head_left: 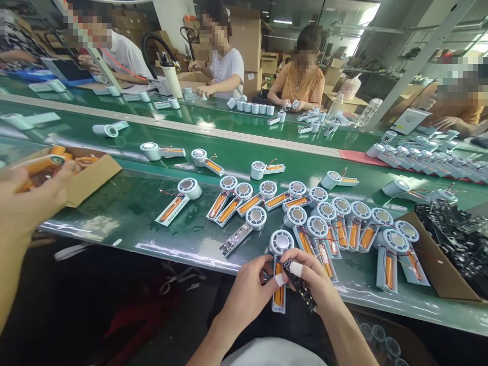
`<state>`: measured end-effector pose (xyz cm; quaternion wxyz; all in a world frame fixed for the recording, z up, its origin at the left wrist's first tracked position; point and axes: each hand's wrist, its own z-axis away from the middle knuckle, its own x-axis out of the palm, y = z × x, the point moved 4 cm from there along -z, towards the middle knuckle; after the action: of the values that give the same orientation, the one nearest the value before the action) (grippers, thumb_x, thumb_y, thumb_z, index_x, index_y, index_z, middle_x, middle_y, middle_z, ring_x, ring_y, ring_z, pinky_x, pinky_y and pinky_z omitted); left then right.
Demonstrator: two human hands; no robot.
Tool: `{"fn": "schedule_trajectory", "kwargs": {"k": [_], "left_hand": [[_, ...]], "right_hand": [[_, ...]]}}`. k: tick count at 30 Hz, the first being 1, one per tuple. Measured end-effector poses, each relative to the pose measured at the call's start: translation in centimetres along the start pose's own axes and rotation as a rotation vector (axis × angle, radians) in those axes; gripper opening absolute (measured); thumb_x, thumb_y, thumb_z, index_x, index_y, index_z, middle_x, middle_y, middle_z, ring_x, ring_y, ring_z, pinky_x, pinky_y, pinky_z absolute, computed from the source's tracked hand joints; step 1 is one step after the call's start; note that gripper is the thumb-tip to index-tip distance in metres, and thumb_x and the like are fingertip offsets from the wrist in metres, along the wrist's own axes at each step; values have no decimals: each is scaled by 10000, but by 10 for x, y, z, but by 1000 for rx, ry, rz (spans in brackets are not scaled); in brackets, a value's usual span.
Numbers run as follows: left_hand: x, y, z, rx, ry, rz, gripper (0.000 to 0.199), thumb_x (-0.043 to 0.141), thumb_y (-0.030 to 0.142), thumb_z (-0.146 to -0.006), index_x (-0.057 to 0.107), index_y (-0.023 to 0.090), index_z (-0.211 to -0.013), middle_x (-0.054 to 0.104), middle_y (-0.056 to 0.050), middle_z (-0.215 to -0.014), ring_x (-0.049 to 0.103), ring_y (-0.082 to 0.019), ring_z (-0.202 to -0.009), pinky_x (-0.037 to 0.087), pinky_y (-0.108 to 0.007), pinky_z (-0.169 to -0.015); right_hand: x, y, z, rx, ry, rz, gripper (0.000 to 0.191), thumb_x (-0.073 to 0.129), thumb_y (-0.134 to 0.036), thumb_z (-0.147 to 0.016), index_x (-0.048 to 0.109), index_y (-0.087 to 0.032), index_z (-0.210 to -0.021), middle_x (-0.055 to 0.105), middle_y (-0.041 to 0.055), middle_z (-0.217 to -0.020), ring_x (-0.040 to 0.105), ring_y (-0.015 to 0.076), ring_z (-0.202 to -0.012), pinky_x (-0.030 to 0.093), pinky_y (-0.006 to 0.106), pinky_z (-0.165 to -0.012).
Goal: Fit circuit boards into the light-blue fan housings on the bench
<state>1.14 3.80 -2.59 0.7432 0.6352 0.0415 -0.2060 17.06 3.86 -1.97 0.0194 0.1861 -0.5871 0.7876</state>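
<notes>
My left hand (249, 287) is closed around the open handle of a light-blue handheld fan (281, 243), at the table's front edge. An orange battery (280, 295) lies inside that handle. My right hand (318, 282), with white tape on a finger, pinches a narrow black circuit board (301, 287) slanting beside the handle. Both hands meet near the fan head, and the fingertips partly hide where board and handle come together. Just left of them lies another fan (256, 217), its handle covered by a board. Several fans with orange batteries showing crowd around to the right.
A cardboard box (438, 264) heaped with black circuit boards stands at the right. At the left, another person's hand (41, 195) holds an orange item over a box (95, 175). A green conveyor belt (229, 147) carries more fans, with several people seated beyond it.
</notes>
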Motion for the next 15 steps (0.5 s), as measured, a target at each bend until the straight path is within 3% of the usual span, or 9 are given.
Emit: {"fn": "schedule_trajectory", "kwargs": {"k": [3,7,11,15], "left_hand": [[6,6,-3,-14,-147,184,240,732,412,-809,732,178,-862,710,-25,-778,625,-209,-730,470,-284,-664],[16,6,-3,-127,-310,630,373,809,441,-750,669,170,-965,745,-59,-877,698,-245,-846,515,-372,-853],[19,5,-1,-110,-208,814,401,809,433,-777,578,193,-1000,746,-67,-939,712,-239,-903,509,-386,-908],[12,7,5,-122,-57,760,360,743,433,-836,521,226,-1029,707,-59,-1096,701,-233,-973,520,-363,-887]], "right_hand": [[5,0,2,-57,-86,-27,281,710,-461,-792,676,-195,-875,599,-14,-624,461,117,-540,374,238,-548],[4,1,4,-113,-171,-93,305,753,-475,-779,671,-202,-887,615,-17,-611,431,97,-493,363,224,-511],[-10,-3,6,-150,-81,9,306,767,-461,-801,666,-217,-954,637,-15,-686,513,107,-546,425,223,-533],[-18,-12,8,-150,37,322,308,743,-395,-849,659,-217,-1086,697,67,-995,653,194,-907,538,295,-793]]}}
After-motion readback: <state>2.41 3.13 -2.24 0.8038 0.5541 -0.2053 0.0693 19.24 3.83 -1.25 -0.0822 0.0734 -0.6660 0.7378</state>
